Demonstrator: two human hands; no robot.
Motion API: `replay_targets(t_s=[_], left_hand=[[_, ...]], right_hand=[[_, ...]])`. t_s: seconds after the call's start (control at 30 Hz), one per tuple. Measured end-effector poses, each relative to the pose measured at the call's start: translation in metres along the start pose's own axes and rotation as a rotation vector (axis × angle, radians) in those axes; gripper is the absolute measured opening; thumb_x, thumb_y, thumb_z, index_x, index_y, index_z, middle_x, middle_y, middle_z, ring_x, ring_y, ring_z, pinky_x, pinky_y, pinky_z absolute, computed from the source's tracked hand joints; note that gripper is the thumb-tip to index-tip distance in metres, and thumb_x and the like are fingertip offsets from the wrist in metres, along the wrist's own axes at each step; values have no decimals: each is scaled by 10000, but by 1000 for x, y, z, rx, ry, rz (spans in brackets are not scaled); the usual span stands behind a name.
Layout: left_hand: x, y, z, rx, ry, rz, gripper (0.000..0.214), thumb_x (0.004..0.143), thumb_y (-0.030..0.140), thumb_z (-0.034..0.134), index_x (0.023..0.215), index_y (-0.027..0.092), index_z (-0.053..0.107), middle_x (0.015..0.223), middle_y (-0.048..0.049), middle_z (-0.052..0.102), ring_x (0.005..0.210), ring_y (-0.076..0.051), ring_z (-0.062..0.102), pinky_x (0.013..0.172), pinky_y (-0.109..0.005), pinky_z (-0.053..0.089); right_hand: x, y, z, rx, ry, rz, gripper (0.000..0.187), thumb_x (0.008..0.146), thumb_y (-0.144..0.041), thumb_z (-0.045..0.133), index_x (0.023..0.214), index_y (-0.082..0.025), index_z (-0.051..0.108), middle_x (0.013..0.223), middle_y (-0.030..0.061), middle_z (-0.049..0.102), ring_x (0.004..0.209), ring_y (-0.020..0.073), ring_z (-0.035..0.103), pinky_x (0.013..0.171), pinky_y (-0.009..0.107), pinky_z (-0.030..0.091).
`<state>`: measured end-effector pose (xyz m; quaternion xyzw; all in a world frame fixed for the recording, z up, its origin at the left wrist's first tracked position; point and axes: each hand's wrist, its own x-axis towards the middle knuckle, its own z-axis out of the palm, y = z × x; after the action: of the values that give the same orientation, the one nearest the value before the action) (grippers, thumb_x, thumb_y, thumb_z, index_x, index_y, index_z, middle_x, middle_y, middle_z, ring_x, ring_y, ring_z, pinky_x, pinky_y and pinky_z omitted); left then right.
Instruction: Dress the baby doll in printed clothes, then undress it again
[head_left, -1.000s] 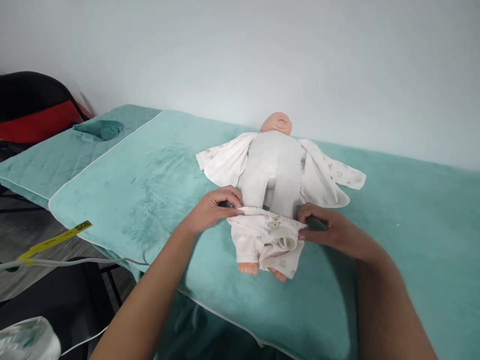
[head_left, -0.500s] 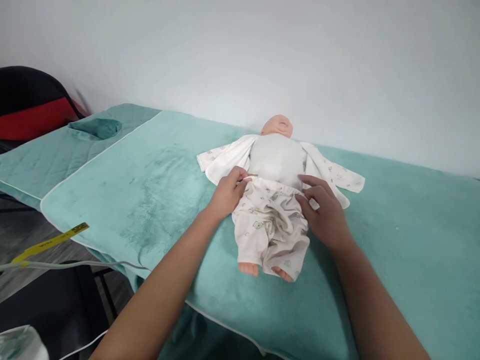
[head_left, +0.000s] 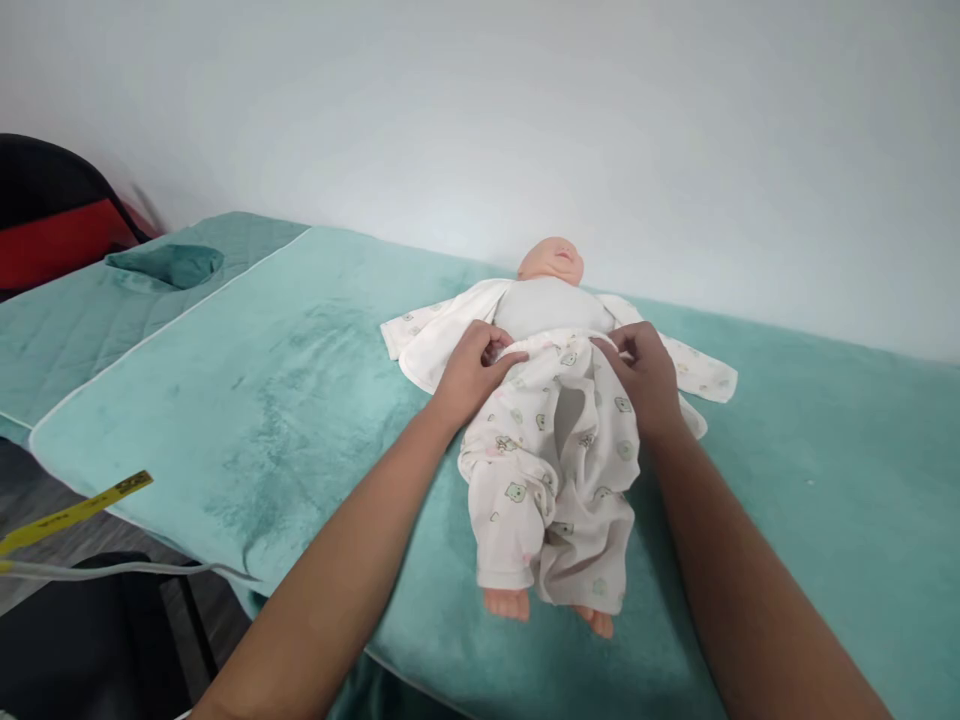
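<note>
A baby doll (head_left: pixel 555 303) with a grey cloth body lies on its back on a teal towel (head_left: pixel 285 400), head toward the wall. White printed trousers (head_left: pixel 551 470) cover its legs up to the waist, and its bare feet stick out at the near end. My left hand (head_left: pixel 474 368) pinches the waistband on the doll's left side. At the other side, my right hand (head_left: pixel 643 375) is closed on the same waistband. An open white printed jacket (head_left: pixel 431 335) is spread out under the doll's torso.
The towel lies on a teal quilted pad (head_left: pixel 67 320) that holds a folded teal cloth (head_left: pixel 169 265) at the far left. A black and red chair (head_left: pixel 52 225) stands behind it. A yellow tape (head_left: pixel 71 512) and a cable hang at lower left. A plain wall runs behind.
Both hands have pulled the trousers' waistband up from the doll's knees to its waist. The trouser legs now lie stretched along the legs, and the view has moved closer.
</note>
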<state>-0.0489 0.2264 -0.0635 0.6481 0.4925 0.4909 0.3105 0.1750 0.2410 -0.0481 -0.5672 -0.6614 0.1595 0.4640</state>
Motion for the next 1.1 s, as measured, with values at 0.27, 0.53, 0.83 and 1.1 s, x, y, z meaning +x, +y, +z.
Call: replay_targets(t_s=[0.27, 0.53, 0.83, 1.1], left_hand=[[22, 7, -9, 178, -54, 28, 181, 932, 332, 504, 797, 226, 448, 930, -29, 659, 902, -196, 600, 779, -307, 425], [73, -5, 10, 196, 145, -76, 193, 918, 293, 518, 768, 236, 410, 612, 46, 449, 615, -160, 451, 632, -287, 312], [63, -7, 6, 20, 33, -100, 159, 872, 323, 581, 781, 212, 513, 714, 31, 524, 679, -133, 471, 656, -265, 366], [42, -3, -17, -166, -153, -360, 64, 813, 249, 566, 840, 194, 585, 758, 9, 572, 648, -115, 495, 580, -233, 400]], right_hand=[[5, 2, -2, -24, -97, -93, 298, 885, -496, 542, 978, -245, 670, 1156, 68, 708, 1045, 256, 635, 934, 421, 448], [23, 15, 5, -163, 39, 140, 294, 859, -454, 542, 674, -237, 472, 609, -40, 487, 627, 162, 421, 615, 304, 337], [19, 14, 9, 21, 73, 283, 230, 765, -432, 654, 716, -227, 562, 670, -22, 567, 664, 169, 492, 653, 309, 379], [16, 12, -9, 39, -161, 382, 387, 788, -591, 621, 704, -214, 606, 705, 2, 618, 685, 177, 500, 626, 298, 367]])
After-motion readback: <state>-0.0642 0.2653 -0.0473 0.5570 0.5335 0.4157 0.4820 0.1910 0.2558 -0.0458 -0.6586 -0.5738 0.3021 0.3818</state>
